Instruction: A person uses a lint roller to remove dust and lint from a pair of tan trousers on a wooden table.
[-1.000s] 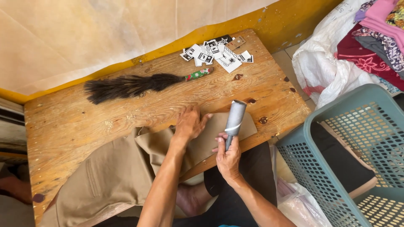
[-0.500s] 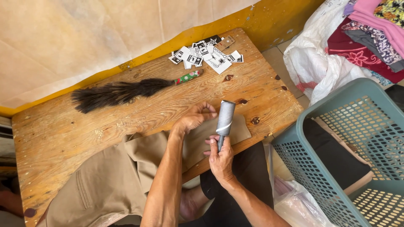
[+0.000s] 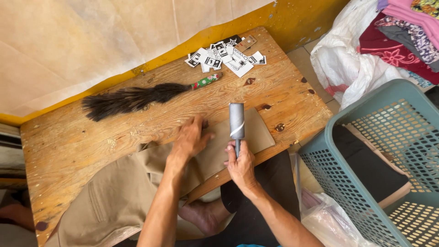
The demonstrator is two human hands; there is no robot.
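Lint roller [image 3: 236, 120] stands gripped by its handle in the right hand [image 3: 240, 165], over khaki trousers [image 3: 137, 187] on the wooden surface [image 3: 68, 142]; beside the roller, the left hand [image 3: 190, 139] presses the cloth, fingers spread flat. Rolling seems underway, needing taut fabric.

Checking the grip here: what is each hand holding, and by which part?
The right hand grips the lint roller by its handle. The left hand holds nothing, pressing flat on the tan trousers.

B/w paper labels [image 3: 226, 57] scattered, far table edge, nr wall.
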